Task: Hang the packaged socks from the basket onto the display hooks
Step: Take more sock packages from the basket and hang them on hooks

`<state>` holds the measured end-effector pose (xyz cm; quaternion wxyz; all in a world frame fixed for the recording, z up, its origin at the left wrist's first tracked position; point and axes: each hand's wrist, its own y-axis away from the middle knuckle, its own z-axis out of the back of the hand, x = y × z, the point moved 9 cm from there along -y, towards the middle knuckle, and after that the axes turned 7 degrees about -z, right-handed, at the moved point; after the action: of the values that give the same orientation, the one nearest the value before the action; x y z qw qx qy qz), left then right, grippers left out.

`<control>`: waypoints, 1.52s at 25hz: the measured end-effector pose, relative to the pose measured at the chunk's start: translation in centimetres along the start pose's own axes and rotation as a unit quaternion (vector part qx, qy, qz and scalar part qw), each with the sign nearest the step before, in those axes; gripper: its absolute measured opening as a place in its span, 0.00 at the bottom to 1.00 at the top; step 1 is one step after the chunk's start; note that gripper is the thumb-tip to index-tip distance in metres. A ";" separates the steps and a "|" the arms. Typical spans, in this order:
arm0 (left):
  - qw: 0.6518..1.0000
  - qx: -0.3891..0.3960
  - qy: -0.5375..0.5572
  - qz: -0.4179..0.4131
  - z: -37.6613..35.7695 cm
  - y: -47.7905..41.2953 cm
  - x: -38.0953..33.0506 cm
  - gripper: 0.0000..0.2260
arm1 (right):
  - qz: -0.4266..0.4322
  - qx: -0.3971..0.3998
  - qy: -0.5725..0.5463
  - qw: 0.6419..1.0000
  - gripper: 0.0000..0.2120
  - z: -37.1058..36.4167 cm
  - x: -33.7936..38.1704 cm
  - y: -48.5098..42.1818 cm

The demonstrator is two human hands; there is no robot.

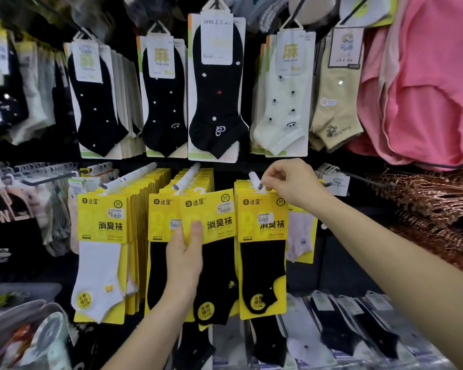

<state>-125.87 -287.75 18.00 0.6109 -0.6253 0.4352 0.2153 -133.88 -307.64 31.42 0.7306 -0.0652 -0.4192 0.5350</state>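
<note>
Left hand (185,255) grips flat yellow-card sock pack (214,231) holding black knit sock, just left of white-sleeved hook (255,180). Right hand (292,182) pinches card top of front pack (262,244) at hook tip. White-sock packs (99,249) hang farther left of hook.

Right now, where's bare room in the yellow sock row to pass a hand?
Free: dark gap between middle hook and right hook; dark panel between pale pack and copper hangers. Crowded: left hook and middle hook are packed to their tips; right hand pinches the front pack at the right hook's tip; left hand holds a black sock pack.
</note>
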 end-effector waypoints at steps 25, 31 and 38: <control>0.996 0.087 0.017 0.023 -7.7 1.4 0.0 0.04 | -0.050 0.077 -0.097 0.991 0.06 -0.2 -0.4 1.4; 0.999 -0.004 -0.006 0.052 -7.4 0.3 1.1 0.08 | -0.073 0.038 -0.079 0.993 0.09 -0.9 -0.8 -0.5; 0.996 0.006 -0.053 0.070 -6.6 0.6 3.1 0.06 | -0.074 0.035 -0.076 0.994 0.08 -1.4 -2.0 -0.3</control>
<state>-126.42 -294.84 16.23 0.6204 -0.5773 0.4460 0.2880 -132.80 -308.93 29.59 0.7363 0.0321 -0.4580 0.4971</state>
